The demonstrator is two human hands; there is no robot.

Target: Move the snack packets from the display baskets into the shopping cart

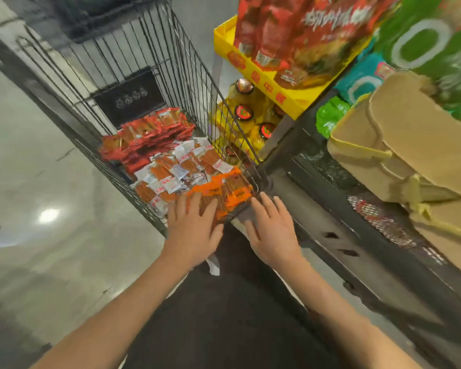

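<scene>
Both hands are at the near end of the shopping cart (144, 83), over a batch of orange snack packets (224, 193) that lies on the heap in the cart's near right corner. The left hand (194, 230) rests flat on the near edge of that batch, its fingers (197, 206) straight and spread, pressing rather than gripping. The right hand (272, 230) hovers just beside the batch at the cart's near rim, fingers straight and holding nothing. Deeper in the cart lie white-and-orange packets (176, 169) in the middle and a stack of red packets (149, 137) toward the far end. The orange batch sits high, close to the near rim, so the likely mishap is packets sliding over the rim to the floor (37, 169) when the left hand lifts, since nothing but that palm seems to steady them. The view is blurred, so whether any packet already overhangs the rim cannot be told.
</scene>
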